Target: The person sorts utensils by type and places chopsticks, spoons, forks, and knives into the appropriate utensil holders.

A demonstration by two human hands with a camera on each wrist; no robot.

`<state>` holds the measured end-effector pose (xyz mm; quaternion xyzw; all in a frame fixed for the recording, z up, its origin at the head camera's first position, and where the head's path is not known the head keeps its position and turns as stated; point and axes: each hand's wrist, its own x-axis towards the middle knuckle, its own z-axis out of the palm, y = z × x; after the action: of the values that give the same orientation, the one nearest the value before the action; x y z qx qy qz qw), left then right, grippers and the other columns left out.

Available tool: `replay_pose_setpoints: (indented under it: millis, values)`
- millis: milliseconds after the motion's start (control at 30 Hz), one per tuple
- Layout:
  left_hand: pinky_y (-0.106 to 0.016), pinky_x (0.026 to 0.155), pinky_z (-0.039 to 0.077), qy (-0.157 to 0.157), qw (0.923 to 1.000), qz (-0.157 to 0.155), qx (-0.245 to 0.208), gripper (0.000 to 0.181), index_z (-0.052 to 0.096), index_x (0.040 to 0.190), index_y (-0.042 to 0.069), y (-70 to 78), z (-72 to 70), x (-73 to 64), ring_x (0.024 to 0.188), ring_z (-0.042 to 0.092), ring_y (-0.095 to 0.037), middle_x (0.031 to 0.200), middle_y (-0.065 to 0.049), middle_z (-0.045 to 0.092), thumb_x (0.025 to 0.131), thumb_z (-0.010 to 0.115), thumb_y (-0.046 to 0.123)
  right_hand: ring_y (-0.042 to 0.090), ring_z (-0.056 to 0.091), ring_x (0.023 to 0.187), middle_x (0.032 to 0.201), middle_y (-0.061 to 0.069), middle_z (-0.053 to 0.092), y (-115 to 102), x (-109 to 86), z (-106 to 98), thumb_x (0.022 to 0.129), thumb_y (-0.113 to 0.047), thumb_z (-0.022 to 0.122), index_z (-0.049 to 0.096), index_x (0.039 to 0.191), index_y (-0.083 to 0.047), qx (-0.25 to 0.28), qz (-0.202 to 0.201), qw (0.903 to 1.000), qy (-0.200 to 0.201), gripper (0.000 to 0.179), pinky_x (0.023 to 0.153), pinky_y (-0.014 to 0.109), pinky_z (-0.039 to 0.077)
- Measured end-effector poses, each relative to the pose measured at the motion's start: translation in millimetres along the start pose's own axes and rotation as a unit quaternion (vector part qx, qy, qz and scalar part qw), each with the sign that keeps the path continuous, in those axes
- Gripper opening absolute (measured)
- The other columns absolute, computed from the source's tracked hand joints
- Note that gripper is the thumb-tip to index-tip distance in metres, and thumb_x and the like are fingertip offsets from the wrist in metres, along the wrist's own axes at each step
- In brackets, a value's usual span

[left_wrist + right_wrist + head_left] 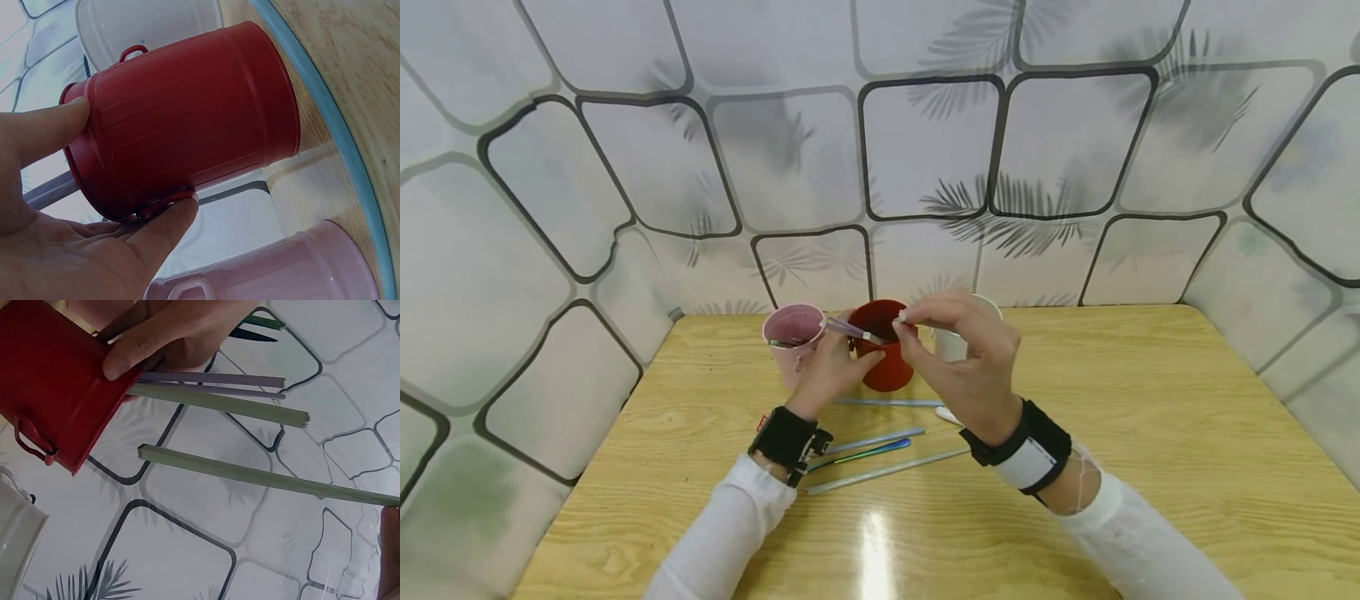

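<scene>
My left hand [829,367] holds the small red bucket [887,371], thumb at its rim and fingers by its side handle. Out of the bucket's mouth stick purple straw-like sticks [215,379] and a pale green one [225,407] with a jagged end. In front of the bucket, my right hand [970,358] pinches another long pale green straw-like stick [262,477] between thumb and forefinger. Its free end points towards the bucket's mouth in the right wrist view, apart from the other sticks.
A pink bucket [786,360] with thin things inside stands left of the red one, and a white bucket [951,346] to the right. On the wooden table [1150,467] lie blue sticks [891,403], a shiny blue-green utensil [868,452], a pale stick [887,472] and a white-ended thing [947,414].
</scene>
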<state>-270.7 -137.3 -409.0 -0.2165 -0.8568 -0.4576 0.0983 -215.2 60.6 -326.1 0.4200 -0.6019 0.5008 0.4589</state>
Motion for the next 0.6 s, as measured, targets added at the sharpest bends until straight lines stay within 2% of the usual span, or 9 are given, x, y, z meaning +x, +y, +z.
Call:
replay_pose_setpoints:
  millis: [167,267,600]
  values:
    - [-0.052,0.102,0.051,0.0,1.0,0.002,0.005,0.06,0.047,0.143,-0.006,1.5,-0.6,0.2,0.125,0.057,-0.037,0.137,-0.024,0.057,0.092,0.077,0.003,0.025,0.07,0.083,0.092,0.015,0.073,7.1,-5.3,2.8,0.086,-0.001,0.078,0.072,0.094,0.005,0.008,0.014,0.9997,-0.017,0.012,0.081,0.029,0.061]
    - [-0.052,0.101,0.052,0.0,1.0,0.006,0.007,0.059,0.048,0.142,-0.006,2.0,-0.4,0.9,0.124,0.058,-0.036,0.136,-0.024,0.057,0.091,0.077,0.002,0.024,0.07,0.084,0.092,0.014,0.073,12.3,-9.7,4.6,0.08,0.007,0.079,0.072,0.095,0.004,0.012,0.023,0.9995,-0.021,0.017,0.081,0.029,0.061]
    - [-0.053,0.102,0.051,-0.003,0.9998,0.003,-0.021,0.061,0.045,0.145,-0.007,2.7,0.9,0.9,0.126,0.058,-0.038,0.139,-0.025,0.056,0.092,0.075,-0.002,0.022,0.069,0.084,0.093,0.012,0.072,22.8,-20.5,8.5,0.077,0.013,0.078,0.072,0.095,0.003,0.037,0.05,0.9972,-0.042,0.021,0.081,0.028,0.061]
